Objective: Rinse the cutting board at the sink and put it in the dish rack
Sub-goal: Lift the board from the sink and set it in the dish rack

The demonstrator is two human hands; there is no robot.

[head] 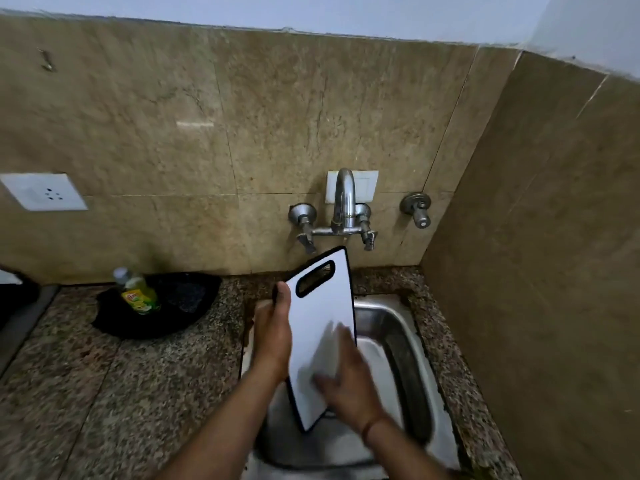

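The left hand (273, 336) is gripping the cutting board (320, 327) edge — long axis running twelve-to-six — while the right hand (341, 379), blurred, fingers spread, is lying flat on its face.

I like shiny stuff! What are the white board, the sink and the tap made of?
Cutting board: probably plastic, smooth white with a dark rim.
Sink: looks like stainless steel, grey and reflective.
Tap: metal, shiny chrome-like finish, slightly dulled.

Bare forearms, thin band (370, 425) on right wrist
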